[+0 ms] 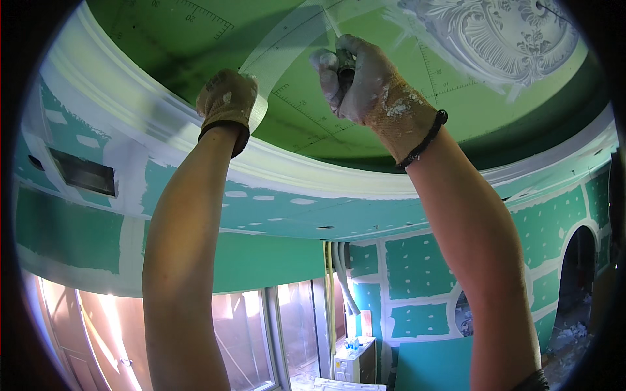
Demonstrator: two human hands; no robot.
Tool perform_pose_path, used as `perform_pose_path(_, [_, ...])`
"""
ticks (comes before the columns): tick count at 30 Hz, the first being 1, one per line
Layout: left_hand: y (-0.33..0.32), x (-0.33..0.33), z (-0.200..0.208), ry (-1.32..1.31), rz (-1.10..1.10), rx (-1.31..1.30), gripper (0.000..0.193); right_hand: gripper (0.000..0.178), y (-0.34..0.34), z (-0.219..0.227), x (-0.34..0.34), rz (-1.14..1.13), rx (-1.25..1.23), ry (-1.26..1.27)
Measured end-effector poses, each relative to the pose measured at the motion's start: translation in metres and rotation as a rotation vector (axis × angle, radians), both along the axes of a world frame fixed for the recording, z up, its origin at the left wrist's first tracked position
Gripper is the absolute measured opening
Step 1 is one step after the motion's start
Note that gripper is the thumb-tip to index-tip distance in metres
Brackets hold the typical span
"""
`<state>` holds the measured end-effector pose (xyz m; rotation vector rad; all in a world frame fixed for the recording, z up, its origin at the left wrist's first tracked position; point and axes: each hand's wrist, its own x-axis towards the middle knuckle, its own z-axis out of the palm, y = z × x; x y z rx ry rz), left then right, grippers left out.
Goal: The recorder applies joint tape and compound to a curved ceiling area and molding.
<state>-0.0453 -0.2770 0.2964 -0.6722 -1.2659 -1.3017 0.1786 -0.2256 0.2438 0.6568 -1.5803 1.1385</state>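
Observation:
Both my hands are raised to a green ceiling panel [385, 130] and wear plaster-smeared work gloves. My left hand [227, 98] is closed on a strip of pale, see-through joint tape [282, 36]. The tape runs from beside that hand up along the panel to the top edge of the view, and a wider piece hangs below the fingers. My right hand [372, 81] is wrapped round the handle of what looks like a putty knife [346, 67]. Its round butt faces me, and its thin blade, nearly edge-on, points up toward the tape.
A white curved moulding [313, 174] rings the panel. An ornate white plaster medallion [505, 39] is at the upper right. Below are green boards with filled joints [417, 267], an arched opening [575, 280], hanging hoses [342, 277], windows [241, 326] and a white cabinet [355, 362].

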Motion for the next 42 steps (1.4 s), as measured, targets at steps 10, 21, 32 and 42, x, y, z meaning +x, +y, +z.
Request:
perform_pose_path(10, [0.011, -0.003, 0.007, 0.107, 0.008, 0.144, 0.045, 0.036, -0.005, 0.003, 0.014, -0.012, -0.005, -0.039])
perform_pose_path(21, [0.018, 0.000, 0.018, 0.023, 0.047, 0.067, 0.052, 0.020, 0.027, 0.024, 0.051, 0.326, 0.111, -0.139])
perform_pose_path(32, [0.008, 0.021, 0.004, 0.017, -0.077, 0.199, 0.051, 0.024, 0.009, 0.035, 0.088, 0.313, 0.001, -0.133])
perform_pose_path(42, [0.006, 0.016, 0.008, -0.034, -0.115, 0.122, 0.060, 0.026, 0.012, 0.038, 0.093, 0.321, 0.007, -0.235])
